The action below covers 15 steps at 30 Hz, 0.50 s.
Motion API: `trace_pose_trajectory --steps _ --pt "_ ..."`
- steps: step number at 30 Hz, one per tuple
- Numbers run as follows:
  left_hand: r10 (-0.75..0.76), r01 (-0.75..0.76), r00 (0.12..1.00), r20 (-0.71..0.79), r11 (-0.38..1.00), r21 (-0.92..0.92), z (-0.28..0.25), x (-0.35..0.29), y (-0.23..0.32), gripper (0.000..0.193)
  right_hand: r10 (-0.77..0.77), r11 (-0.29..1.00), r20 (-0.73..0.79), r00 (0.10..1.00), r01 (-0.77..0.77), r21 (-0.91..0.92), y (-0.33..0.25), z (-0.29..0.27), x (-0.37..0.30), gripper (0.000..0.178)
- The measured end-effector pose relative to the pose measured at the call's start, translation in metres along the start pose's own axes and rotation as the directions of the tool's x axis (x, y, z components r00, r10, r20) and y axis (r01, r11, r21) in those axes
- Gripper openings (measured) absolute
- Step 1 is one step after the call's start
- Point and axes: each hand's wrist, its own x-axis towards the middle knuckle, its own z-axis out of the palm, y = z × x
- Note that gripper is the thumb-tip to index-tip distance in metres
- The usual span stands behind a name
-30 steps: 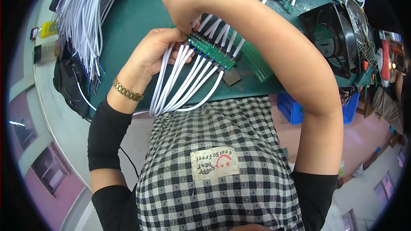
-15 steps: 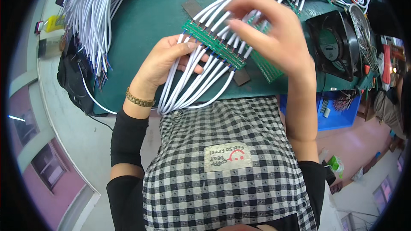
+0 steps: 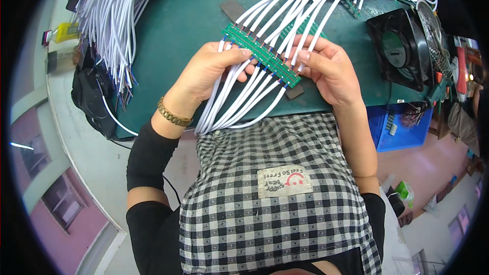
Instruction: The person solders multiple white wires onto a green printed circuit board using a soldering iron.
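Your left hand (image 3: 214, 67) holds a long, narrow green circuit board (image 3: 264, 57) near its upper left end, the grip closed, with the thumb pressed on the edge nearest you and the fingers curled underneath among the cables. The board slants from upper left to lower right, in front of you above the dark green surface (image 3: 173, 35). Along its near edge, round white cables with blue wire ends (image 3: 238, 98) join it and bend down toward your black-and-white checked cloth apron (image 3: 275, 224). Along its far edge, round white cables with brownish wire ends (image 3: 285, 4) run up and away to the right. Your right hand (image 3: 333, 74) is at the board's right end, its grip nearly closed, thumb in front and fingers behind, pinching the outermost of these far-edge cables just short of the board. A flat, grey-brown bar (image 3: 231, 8) shows past both ends of the board, lying beneath it on the surface. A second green perforated board (image 3: 320, 29) lies partly hidden behind the cables and your right hand. A thick bundle of loose white cables (image 3: 109, 25) hangs at your left, and a square black fan (image 3: 395, 48) stands at your right.
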Motion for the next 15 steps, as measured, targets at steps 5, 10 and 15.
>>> trace_pose_trajectory --steps 5,10,15 --pt "0.003 -0.003 1.0 0.003 1.0 0.006 0.001 0.001 0.005 0.016 -0.187 0.973 0.008 0.982 0.186 -0.135 0.012 0.014 0.013 0.027" --pt "0.007 -0.007 1.0 -0.011 1.0 0.008 0.002 -0.001 0.006 0.016 -0.072 0.986 0.077 0.994 0.06 0.153 0.007 0.024 0.018 0.026" --pt "-0.018 0.021 0.999 -0.043 0.998 0.061 0.004 0.0 0.008 0.017 0.03 0.907 0.19 0.981 -0.106 0.407 0.006 0.027 0.021 0.038"
